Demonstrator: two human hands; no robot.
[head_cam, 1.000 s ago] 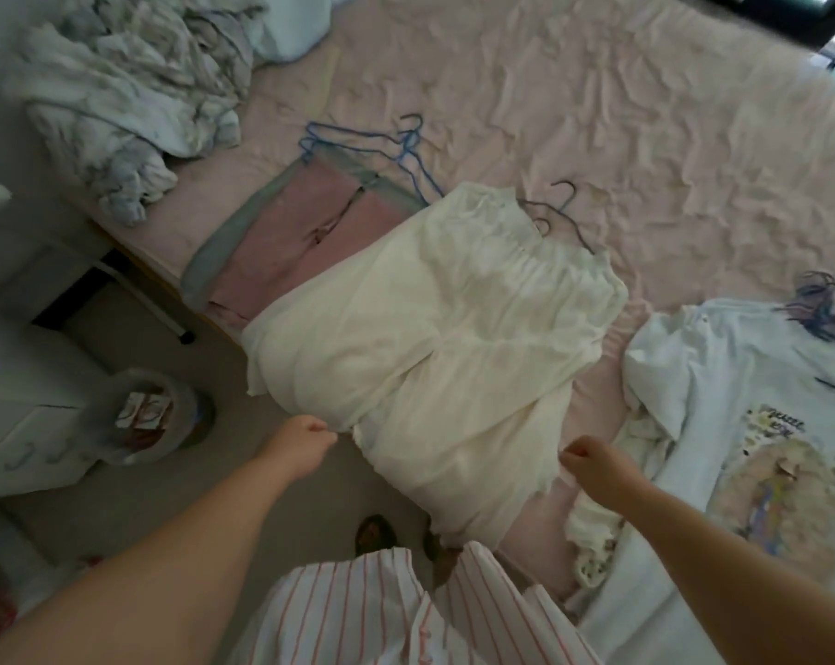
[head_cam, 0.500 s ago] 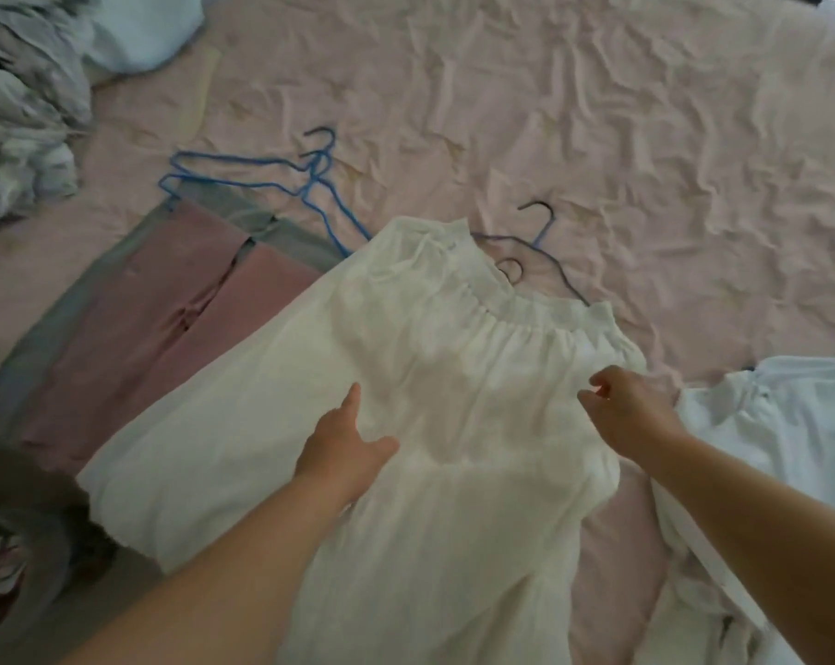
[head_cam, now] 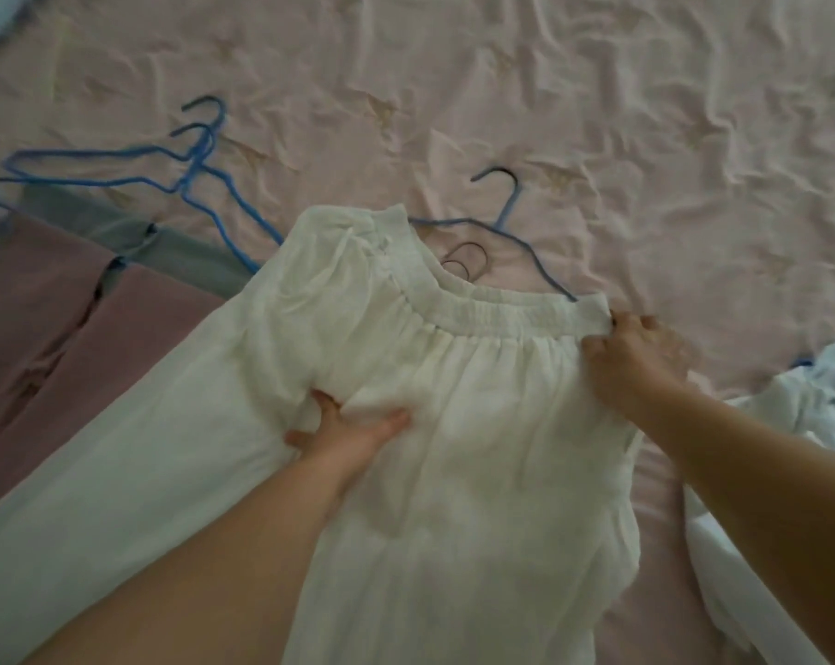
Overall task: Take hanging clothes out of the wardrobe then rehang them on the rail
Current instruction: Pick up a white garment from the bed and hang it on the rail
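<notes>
Down on the pink bedsheet lay the cream garment, spread across the middle of the view with its gathered elastic band at the far end and its long fabric running back toward the near edge. The right hand was at the right end of that band, fingers curled and pinching the bunched corner. The left hand sat in the middle of the garment, thumb and fingers dug into a fold of cloth and gripping it, though the blur there made the exact hold hard to judge. Just beyond the band a blue wire hanger lay on the sheet, hook pointing far, one arm running down to the right end of the band, close to the right hand. Two small dark rings rested beside the band inside the hanger's outline; what they were, I couldn't tell. Over on the left, a pink and grey garment lay flat, partly under the cream one, with two more blue hangers at its far end. At the right edge, a white garment was bunched on the sheet.
</notes>
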